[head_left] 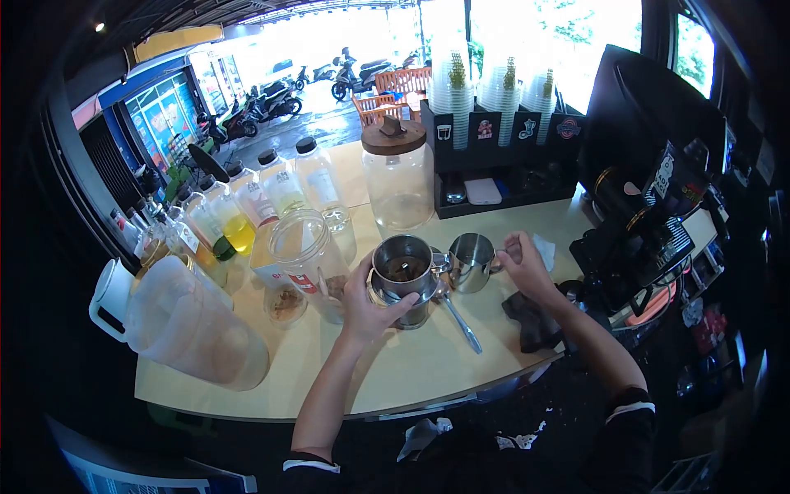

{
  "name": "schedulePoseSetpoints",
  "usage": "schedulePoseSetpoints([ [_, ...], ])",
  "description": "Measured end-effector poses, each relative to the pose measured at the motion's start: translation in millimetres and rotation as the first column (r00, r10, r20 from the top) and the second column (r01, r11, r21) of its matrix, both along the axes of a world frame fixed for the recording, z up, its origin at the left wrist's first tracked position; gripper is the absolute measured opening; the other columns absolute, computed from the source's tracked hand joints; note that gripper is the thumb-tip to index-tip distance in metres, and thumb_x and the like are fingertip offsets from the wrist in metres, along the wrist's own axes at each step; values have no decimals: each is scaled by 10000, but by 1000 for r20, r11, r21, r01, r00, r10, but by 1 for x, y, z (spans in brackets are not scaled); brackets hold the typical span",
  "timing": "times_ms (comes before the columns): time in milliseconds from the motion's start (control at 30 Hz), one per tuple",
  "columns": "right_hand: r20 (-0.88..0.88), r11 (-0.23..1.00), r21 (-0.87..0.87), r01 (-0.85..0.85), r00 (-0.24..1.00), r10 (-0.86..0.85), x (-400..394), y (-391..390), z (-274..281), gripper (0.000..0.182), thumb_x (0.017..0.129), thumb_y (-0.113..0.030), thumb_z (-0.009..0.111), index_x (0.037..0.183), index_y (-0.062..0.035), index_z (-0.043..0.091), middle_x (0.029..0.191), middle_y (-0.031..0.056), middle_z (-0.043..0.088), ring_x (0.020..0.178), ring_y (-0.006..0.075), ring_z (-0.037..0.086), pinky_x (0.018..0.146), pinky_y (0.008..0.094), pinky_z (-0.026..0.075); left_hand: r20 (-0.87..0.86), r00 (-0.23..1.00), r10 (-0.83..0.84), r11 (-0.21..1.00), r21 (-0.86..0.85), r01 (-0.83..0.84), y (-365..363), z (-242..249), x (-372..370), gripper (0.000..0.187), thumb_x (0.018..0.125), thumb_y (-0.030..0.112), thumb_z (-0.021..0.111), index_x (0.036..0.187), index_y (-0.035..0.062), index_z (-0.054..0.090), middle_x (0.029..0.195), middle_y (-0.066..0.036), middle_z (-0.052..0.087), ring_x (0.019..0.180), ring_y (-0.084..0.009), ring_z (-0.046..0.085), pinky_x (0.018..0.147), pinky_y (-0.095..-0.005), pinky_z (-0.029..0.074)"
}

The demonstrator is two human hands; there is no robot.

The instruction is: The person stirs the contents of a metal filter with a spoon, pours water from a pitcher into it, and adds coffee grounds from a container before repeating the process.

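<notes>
My left hand point(366, 306) wraps around a steel cup point(403, 284) from its left side, thumb across the front. Inside the cup lies something dark, and a handle juts from its right side. Beneath it, a wide rim and a second steel vessel point(413, 316) show partly behind my fingers. Just to the right stands a steel mug point(471, 267); my right hand point(527, 265) is closed at its handle, with fingers curled. A long-handled metal spoon point(462, 326) lies on the table between the two, its upper end hidden behind the cup.
Left of the cup stand an open glass jar point(302, 247), a small bowl of brown powder point(286, 305) and a large plastic pitcher point(197, 329). Behind are bottles point(321, 181), a wooden-lidded jar point(398, 185) and a cup rack point(506, 136). A dark cloth point(533, 321) lies right, near a black machine point(634, 222).
</notes>
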State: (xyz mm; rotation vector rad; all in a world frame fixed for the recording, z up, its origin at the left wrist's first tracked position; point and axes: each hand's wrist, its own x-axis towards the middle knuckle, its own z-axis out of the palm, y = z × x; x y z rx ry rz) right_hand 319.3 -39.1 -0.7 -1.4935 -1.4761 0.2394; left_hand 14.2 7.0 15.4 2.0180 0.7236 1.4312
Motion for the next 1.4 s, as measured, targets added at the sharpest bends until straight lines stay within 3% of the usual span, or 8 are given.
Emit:
schedulePoseSetpoints([
  [100,231,957,10,-291,932,281,-18,-29,21,109,911,-121,513,992,-56,544,962,146,601,842,277,604,768,349,494,31,999,-10,1000,-26,11,0,0,1,797,626,310,841,1254,-31,488,1115,-168,618,1050,-259,614,931,-372,473],
  [167,337,870,-367,-329,824,455,-43,-51,29,163,864,-70,510,1013,-89,571,935,134,589,835,297,615,749,380,508,15,1000,-5,999,-34,5,-2,1,0,804,626,308,842,1261,-31,484,1129,-169,616,1056,-257,612,935,-371,470],
  [367,644,791,-418,-447,468,605,-57,-50,2,221,817,-45,499,1025,-78,566,872,123,554,849,297,617,745,411,502,-1,1000,-10,999,-48,10,-2,1,-1,828,622,314,849,1274,-30,473,1142,-169,613,1073,-254,605,936,-367,468],
  [500,613,750,-455,-480,442,655,-60,-55,-2,201,828,-35,508,1023,-57,548,891,126,553,847,306,608,749,415,494,43,999,-19,999,-49,21,0,-4,1,833,620,320,852,1277,-25,473,1138,-163,610,1072,-255,600,928,-366,469],
  [800,-78,933,-27,-358,932,355,-30,-76,35,125,953,-62,476,1068,-37,520,839,100,612,709,135,569,643,287,479,9,1000,-2,999,-38,3,0,-5,0,843,610,342,857,1278,-7,478,1118,-152,605,1014,-258,598,851,-362,482],
  [967,143,850,358,-386,923,359,-46,-91,115,179,929,-16,494,1102,-44,528,888,105,617,733,163,591,657,293,493,-10,1000,26,996,-87,-26,-2,-4,0,860,588,352,869,1273,2,483,1131,-155,591,1062,-274,566,900,-385,460],
  [1167,679,806,152,-572,653,336,-92,-53,139,357,781,20,645,1115,-37,533,953,115,610,849,285,620,725,360,520,3,1000,15,997,-73,-15,0,-7,0,872,572,349,881,1269,4,486,1144,-151,581,1077,-276,552,921,-388,445],
  [1400,618,738,81,-670,615,490,-95,-33,140,321,776,-5,659,1075,-41,546,937,92,599,855,271,615,702,365,516,-68,997,43,999,30,-41,-1,0,-4,835,598,251,881,1269,-30,471,1159,-162,618,1079,-241,610,959,-364,466],
])
